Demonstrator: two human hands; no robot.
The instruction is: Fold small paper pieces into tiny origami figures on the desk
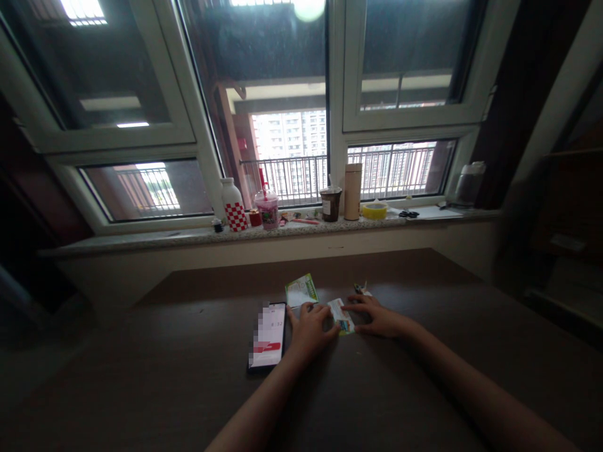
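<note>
Card point(340, 316) between left hand point(309, 326), right hand point(380, 319)

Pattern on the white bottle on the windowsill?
The bottle has red-and-white checks on its lower half, white above. Head view.

Both hands are pressing on a small card point(340, 316) lying on the dark table point(424, 376): left hand point(311, 329) touching its left edge, right hand point(377, 317) its right. A phone point(267, 335) is lying just left of the left hand, a green-edged packet point(301, 290) just beyond.
</note>
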